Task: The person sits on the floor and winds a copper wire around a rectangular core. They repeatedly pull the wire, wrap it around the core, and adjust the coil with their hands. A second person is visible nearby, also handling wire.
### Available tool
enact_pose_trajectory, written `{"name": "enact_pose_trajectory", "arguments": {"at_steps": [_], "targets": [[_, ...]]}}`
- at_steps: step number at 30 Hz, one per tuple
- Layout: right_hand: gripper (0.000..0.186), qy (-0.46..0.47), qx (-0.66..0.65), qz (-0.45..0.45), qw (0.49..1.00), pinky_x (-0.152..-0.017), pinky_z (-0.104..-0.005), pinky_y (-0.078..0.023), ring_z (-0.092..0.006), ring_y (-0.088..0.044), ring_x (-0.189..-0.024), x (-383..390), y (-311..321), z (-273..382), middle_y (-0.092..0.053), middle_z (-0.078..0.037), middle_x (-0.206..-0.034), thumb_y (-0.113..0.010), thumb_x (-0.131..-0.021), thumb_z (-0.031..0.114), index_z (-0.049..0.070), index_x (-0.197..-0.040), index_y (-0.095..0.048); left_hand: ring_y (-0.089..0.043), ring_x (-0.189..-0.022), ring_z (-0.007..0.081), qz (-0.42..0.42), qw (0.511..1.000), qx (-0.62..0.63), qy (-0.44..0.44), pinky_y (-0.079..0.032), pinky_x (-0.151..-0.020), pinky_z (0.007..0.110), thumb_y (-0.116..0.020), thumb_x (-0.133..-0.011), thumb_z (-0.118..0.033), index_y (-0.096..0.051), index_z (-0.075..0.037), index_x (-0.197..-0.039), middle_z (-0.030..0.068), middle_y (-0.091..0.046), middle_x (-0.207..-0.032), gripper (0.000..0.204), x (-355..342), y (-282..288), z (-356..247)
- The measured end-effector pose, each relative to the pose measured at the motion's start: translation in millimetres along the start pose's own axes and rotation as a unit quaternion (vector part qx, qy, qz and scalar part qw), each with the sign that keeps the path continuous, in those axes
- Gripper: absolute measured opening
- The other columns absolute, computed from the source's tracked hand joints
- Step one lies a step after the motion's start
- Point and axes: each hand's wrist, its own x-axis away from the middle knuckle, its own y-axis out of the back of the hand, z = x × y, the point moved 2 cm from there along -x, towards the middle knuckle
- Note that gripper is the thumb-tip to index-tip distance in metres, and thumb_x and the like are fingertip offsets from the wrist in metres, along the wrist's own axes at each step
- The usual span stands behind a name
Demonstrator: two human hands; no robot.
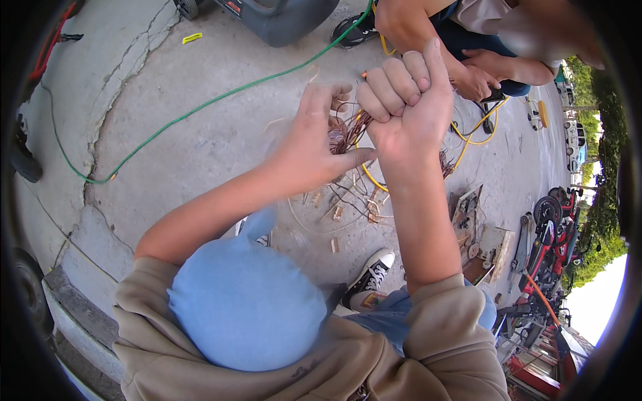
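A loose bundle of thin copper-coloured wires (pixel 342 136) is held up between my two hands. My right hand (pixel 406 100) is closed in a fist around one end of it, with the thumb pointing up. Around the other end curl the fingers of my left hand (pixel 309 137), its thumb stretched out below the strands. Some single wires stick out past the left fingertips. What lies inside the right fist is hidden. Beneath the hands, more loose wires and small broken pieces (pixel 373 208) lie scattered on the concrete.
A green hose (pixel 221 100) and a yellow cable (pixel 469 139) run over the cracked floor (pixel 200 60). Another person (pixel 478 73) crouches at the far right, hands together. Right of my shoe (pixel 374 271) lie opened metal parts (pixel 488 250). Motorbikes (pixel 552 230) stand farther right.
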Motion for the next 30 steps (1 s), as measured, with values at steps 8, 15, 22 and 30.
{"name": "enact_pose_trajectory", "arguments": {"at_steps": [8,15,22,30], "targets": [[0.032,0.102,0.211,0.018,0.972,-0.056,-0.0273,-0.044,-0.0115,-0.047,-0.056,9.4,-4.4,1.9,-0.049,-0.001,-0.064,-0.052,-0.100,0.031,0.007,-0.080,-0.047,-0.045,-0.043,0.0069,0.178,0.903,0.257,0.296,-0.034,-0.042,0.024,-0.054,-0.099,-0.041,-0.059,-0.004,-0.076,-0.0027,-0.048,-0.050,0.044,-2.1,16.9,-23.4],[0.033,0.418,0.476,0.258,0.730,-0.047,-0.0190,-0.040,-0.0045,-0.051,-0.052,-0.9,5.0,28.2,-0.054,0.001,-0.059,-0.080,-0.080,0.007,0.004,-0.065,-0.051,-0.029,-0.041,0.0044,0.196,0.885,0.274,0.323,-0.021,-0.039,0.023,-0.050,-0.100,-0.042,-0.050,-0.009,-0.067,-0.0065,-0.038,-0.051,0.047,-4.9,15.0,-20.7],[0.020,0.154,0.443,0.043,0.882,-0.060,-0.0190,-0.049,-0.0089,-0.061,-0.061,-27.8,9.3,4.8,-0.064,0.002,-0.073,-0.075,-0.086,0.017,0.010,-0.097,-0.060,-0.022,-0.043,0.0017,0.073,0.928,0.158,0.330,-0.016,-0.039,0.022,-0.042,-0.101,-0.051,-0.044,-0.012,-0.075,-0.0088,-0.030,-0.055,0.047,0.0,50.5,-22.4],[0.058,0.474,0.764,0.320,0.298,-0.099,-0.0384,-0.041,-0.0166,-0.057,-0.108,4.4,10.7,-9.5,-0.063,0.000,-0.106,-0.073,-0.068,0.035,0.016,-0.122,-0.061,-0.026,-0.045,0.0051,0.172,0.858,0.207,0.438,-0.021,-0.040,0.024,-0.046,-0.101,-0.047,-0.046,-0.010,-0.071,-0.0064,-0.031,-0.054,0.048,0.8,101.7,-26.1]]}}
